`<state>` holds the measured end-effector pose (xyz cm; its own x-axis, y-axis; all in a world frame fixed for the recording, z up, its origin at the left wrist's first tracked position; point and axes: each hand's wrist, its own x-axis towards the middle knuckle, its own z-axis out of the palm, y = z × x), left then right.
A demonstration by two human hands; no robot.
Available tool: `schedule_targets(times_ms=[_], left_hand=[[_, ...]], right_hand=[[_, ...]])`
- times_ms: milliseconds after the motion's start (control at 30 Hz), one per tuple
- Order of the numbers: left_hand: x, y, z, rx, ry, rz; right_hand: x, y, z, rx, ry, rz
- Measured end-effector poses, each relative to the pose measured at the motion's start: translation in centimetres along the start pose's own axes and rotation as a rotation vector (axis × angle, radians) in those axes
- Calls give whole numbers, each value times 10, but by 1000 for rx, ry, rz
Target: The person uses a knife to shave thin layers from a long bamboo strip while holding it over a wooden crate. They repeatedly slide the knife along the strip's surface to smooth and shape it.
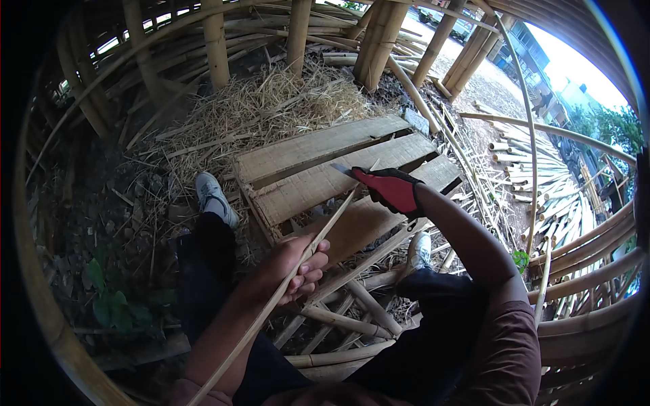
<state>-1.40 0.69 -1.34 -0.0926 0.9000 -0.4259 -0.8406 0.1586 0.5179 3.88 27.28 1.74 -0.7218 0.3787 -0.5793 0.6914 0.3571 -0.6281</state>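
Note:
My bare left hand (298, 271) is closed round a long, thin bamboo strip (336, 218). This strip runs from beside my left forearm up to my other hand, slanting away to the right. On my right hand (394, 189) is a red and black glove, its fingers closed on a knife. The knife's flat blade (342, 170) sticks out to the left, near the far end of the strip, and its handle is hidden in the glove. Whether the blade touches the strip I cannot tell. Beneath both lies a low slatted wooden bench (291, 196).
Shavings (271, 108) are heaped behind the bench. Bamboo posts (379, 44) stand at the back, with a bent pole (531, 142) at the right. Cut bamboo poles (535, 166) lie outside. My shoes (215, 196) flank the bench, with crossed bamboo pieces (352, 325) below it.

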Motion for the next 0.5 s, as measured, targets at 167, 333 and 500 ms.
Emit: schedule_targets(times_ms=[167, 333, 500], left_hand=[[2, -1, -2, -7, -21, 1], [1, -3, 1, 24, 14, 17], [2, -1, -4, -29, -14, -9]], right_hand=[[20, 18, 8, -103, 169, -105], [32, 14, -2, -23, 223, -52], [-6, -1, 17, -13, -27, 25]])
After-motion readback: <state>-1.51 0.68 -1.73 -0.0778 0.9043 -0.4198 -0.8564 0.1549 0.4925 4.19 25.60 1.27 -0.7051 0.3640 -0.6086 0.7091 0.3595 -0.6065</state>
